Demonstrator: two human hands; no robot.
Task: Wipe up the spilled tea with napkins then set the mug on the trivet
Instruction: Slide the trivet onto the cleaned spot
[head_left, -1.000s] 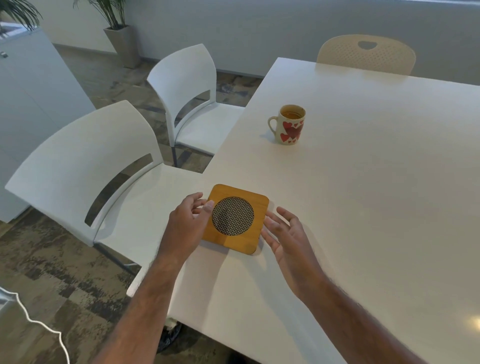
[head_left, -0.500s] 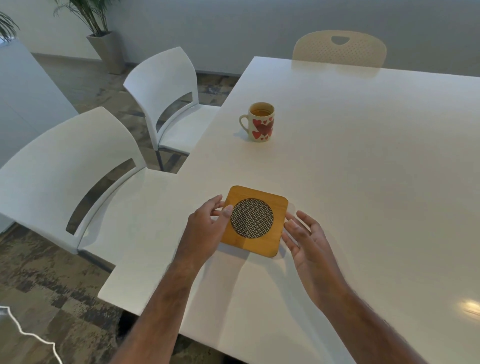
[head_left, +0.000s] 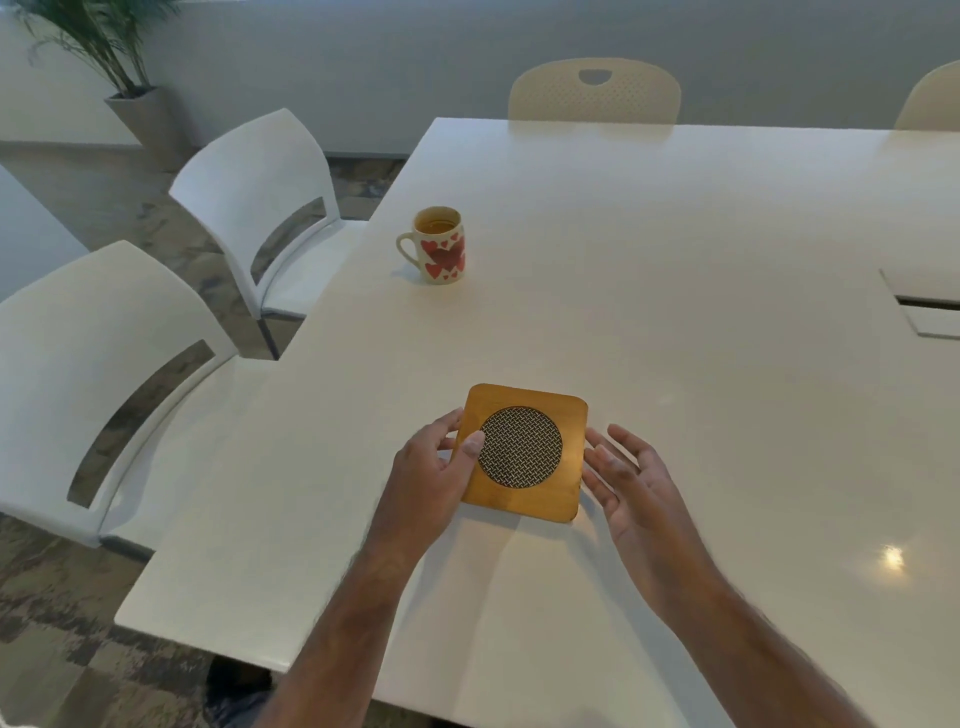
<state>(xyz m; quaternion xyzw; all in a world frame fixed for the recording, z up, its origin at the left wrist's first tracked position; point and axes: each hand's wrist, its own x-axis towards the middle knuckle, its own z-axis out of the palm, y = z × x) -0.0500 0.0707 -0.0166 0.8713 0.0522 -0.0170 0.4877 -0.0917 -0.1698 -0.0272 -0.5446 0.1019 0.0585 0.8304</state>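
A square wooden trivet (head_left: 540, 405) with a round woven centre lies on the white table (head_left: 675, 312) near its front left corner. My left hand (head_left: 431, 478) holds the trivet's left edge, thumb on top and fingers round the side. My right hand (head_left: 628, 483) is beside the trivet's right edge, fingers straight, palm turned inward, fingertips at the edge. A white mug (head_left: 440, 249) with red hearts stands upright farther back to the left, tea inside, handle pointing left. No napkins or spill are visible.
Two white chairs (head_left: 104, 374) (head_left: 260, 197) stand along the table's left side. Two beige chairs (head_left: 595, 93) (head_left: 930, 101) are at the far side. A cable hatch (head_left: 924, 306) is set in the table at right. A potted plant (head_left: 124, 78) stands by the wall.
The view has shifted left and forward, so the table and mug sit further right in frame. Both hands stay at the trivet's edges; the trivet has moved slightly farther in from the table's left edge.
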